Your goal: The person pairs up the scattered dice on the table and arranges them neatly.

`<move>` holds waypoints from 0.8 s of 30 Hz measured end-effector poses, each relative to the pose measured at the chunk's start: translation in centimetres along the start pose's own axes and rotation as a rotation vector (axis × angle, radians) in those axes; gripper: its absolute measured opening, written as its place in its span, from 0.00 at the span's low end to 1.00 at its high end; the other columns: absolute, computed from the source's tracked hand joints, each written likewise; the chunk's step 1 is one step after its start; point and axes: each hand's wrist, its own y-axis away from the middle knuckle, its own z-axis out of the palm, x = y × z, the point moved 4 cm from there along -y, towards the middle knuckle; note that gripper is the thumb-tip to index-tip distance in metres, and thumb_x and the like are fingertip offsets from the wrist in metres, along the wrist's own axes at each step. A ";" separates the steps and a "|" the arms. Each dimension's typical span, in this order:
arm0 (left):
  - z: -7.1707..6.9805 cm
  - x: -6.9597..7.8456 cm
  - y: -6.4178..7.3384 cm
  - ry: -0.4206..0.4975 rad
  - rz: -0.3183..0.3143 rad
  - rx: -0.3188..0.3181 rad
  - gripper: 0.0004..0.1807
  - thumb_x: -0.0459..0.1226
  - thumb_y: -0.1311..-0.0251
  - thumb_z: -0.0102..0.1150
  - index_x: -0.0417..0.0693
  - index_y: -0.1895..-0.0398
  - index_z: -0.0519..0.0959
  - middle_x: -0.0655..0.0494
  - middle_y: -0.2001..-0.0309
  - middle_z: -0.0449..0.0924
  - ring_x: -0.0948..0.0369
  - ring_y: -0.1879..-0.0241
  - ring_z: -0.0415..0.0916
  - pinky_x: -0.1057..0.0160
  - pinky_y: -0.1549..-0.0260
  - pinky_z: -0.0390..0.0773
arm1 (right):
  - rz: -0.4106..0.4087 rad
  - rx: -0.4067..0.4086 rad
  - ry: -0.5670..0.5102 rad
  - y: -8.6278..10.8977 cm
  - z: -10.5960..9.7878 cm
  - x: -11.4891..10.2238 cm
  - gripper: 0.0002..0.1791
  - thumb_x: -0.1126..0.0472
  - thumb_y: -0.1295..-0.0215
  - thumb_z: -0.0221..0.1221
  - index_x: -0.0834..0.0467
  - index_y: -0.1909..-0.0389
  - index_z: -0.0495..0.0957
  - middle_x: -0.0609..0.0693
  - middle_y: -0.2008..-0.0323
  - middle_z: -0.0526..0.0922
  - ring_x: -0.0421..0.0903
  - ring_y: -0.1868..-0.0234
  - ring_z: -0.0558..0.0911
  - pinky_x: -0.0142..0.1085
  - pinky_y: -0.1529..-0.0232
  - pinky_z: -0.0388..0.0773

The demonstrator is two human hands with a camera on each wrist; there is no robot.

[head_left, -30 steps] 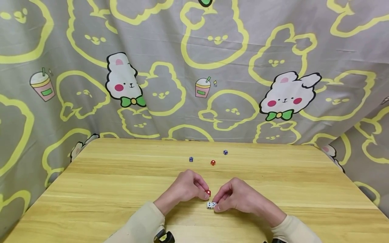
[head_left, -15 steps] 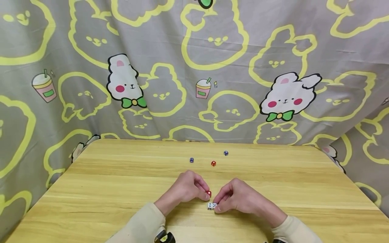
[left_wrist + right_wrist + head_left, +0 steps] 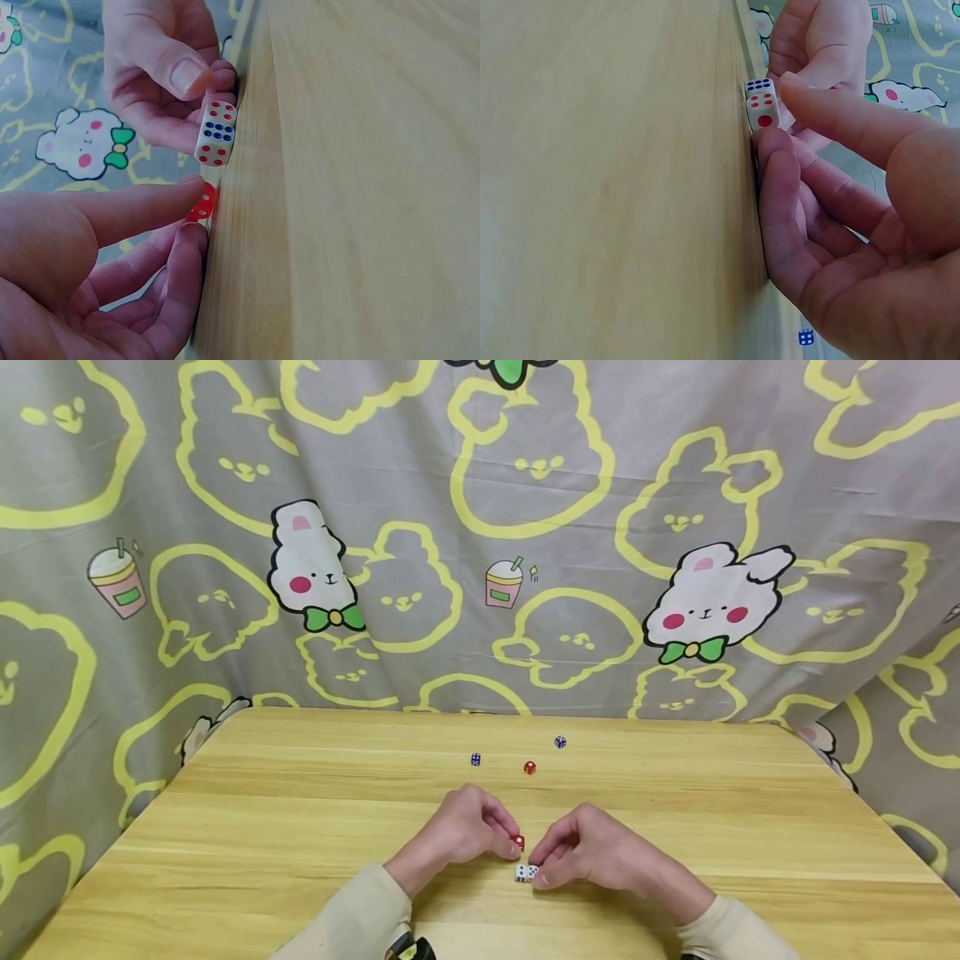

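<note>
Two white dice stand side by side on the wooden table, their faces marked with red and blue pips. My right hand pinches the right-hand one between thumb and fingers; the right wrist view shows the fingertips at its side. Just behind the white pair is a red die, pinched by my left hand. From the left wrist, this red die is partly covered by the thumb and fingers, with the white dice close beyond it. The right wrist view hides the red die.
Farther back on the table lie a blue die, another red die and a second blue die. A grey curtain with cartoon prints hangs along the table's back edge.
The head view has tilted slightly, so everything sits a little lower in it. Both hands and the dice keep the same places relative to each other.
</note>
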 end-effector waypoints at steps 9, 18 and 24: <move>-0.1 -0.1 0.0 0.003 0.002 -0.001 0.10 0.28 0.54 0.82 0.46 0.72 0.89 0.56 0.75 0.89 0.64 0.73 0.80 0.67 0.68 0.75 | 0.001 -0.019 -0.037 -0.1 0.0 0.1 0.12 0.64 0.43 0.77 0.63 0.59 0.90 0.48 0.70 0.89 0.41 0.67 0.82 0.27 0.68 0.78; 0.0 -0.2 -0.1 -0.012 -0.003 0.001 0.10 0.29 0.54 0.83 0.47 0.72 0.88 0.57 0.75 0.88 0.63 0.72 0.80 0.66 0.67 0.75 | 0.000 -0.001 -0.055 0.0 -0.3 -0.4 0.14 0.61 0.39 0.75 0.63 0.56 0.87 0.49 0.70 0.88 0.42 0.70 0.82 0.33 0.70 0.82; 0.0 -0.1 -0.2 -0.020 -0.003 0.002 0.10 0.29 0.54 0.83 0.47 0.73 0.89 0.57 0.76 0.87 0.63 0.72 0.80 0.66 0.67 0.75 | 0.009 0.084 -0.021 0.0 -1.1 -0.7 0.15 0.56 0.36 0.74 0.62 0.54 0.87 0.49 0.69 0.87 0.46 0.71 0.85 0.36 0.72 0.82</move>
